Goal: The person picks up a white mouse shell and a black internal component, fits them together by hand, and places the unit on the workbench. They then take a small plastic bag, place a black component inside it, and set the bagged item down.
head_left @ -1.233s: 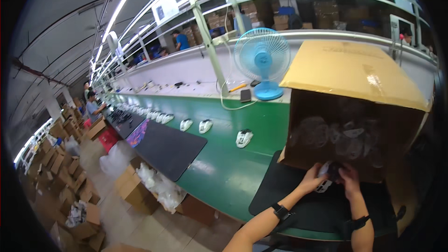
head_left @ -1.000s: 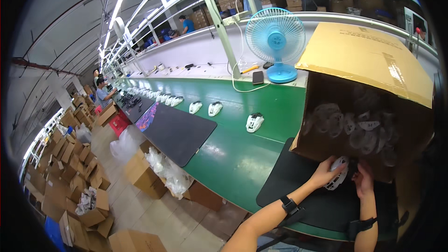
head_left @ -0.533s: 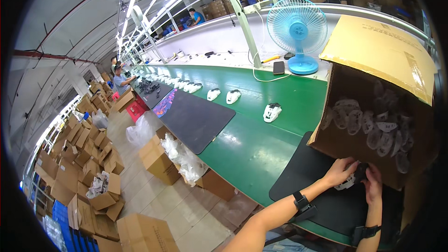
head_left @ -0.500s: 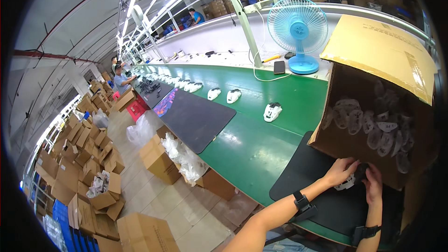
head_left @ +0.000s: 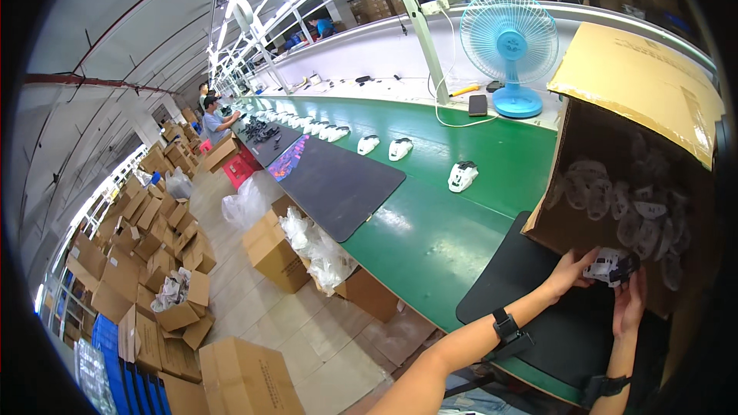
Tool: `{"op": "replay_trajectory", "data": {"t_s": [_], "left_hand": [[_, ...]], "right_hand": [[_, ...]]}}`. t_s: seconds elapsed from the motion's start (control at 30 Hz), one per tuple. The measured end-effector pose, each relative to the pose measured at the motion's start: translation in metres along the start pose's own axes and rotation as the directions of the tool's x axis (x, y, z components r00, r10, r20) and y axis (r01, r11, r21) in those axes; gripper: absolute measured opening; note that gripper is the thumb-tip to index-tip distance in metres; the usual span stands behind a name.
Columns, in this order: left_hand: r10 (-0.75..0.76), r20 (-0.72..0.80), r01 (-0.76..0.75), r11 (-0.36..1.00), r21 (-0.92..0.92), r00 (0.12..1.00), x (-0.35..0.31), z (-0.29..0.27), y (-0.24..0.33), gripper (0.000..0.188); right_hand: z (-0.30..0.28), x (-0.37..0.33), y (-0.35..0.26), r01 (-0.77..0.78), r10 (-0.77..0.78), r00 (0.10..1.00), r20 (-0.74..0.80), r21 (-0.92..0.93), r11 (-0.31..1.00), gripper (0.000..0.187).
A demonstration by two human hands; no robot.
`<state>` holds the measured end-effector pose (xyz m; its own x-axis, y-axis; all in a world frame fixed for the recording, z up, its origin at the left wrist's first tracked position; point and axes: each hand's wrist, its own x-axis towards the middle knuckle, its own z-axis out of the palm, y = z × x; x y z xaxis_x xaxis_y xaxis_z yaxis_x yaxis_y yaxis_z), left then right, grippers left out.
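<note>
In front of the big carton's mouth, a white-and-black computer mouse (head_left: 607,267) is held up between both hands. My left hand (head_left: 572,270) grips its left end with thumb and fingers. From below and the right, my right hand (head_left: 630,300) closes on its dark end. Beneath them lies a black mat (head_left: 500,284). The open carton (head_left: 576,223) right beside my hands contains several clear plastic shells (head_left: 649,227). Another white-and-black mouse (head_left: 463,176) sits on the green bench, at the head of a row going off to the far left.
A blue fan (head_left: 510,46) stands at the bench's back edge near an upright post (head_left: 419,31). Farther left on the green bench (head_left: 419,223) lies a second dark mat (head_left: 346,188). Cartons (head_left: 246,376) crowd the floor at left. A co-worker (head_left: 215,119) is at the bench's far end.
The mouse has been raised and turned, so more of its white body shows. Both hands moved slightly right with it. The whole view has shifted a little.
</note>
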<state>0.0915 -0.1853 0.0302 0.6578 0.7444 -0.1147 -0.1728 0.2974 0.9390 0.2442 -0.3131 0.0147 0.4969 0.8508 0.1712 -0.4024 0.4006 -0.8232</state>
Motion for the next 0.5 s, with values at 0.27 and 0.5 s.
{"op": "replay_trajectory", "data": {"t_s": [0.27,0.5], "left_hand": [[0.107,0.081,-0.079,0.953,-0.294,0.991,0.007,-0.011,-0.006,0.050],[0.171,0.027,-0.123,0.800,-0.588,0.985,-0.005,0.005,0.001,0.049]], "right_hand": [[0.009,-0.005,-0.003,-0.210,0.234,0.968,0.096,-0.210,0.955,0.045],[0.021,-0.012,0.006,-0.183,0.197,0.978,0.071,-0.159,0.970,0.038]]}}
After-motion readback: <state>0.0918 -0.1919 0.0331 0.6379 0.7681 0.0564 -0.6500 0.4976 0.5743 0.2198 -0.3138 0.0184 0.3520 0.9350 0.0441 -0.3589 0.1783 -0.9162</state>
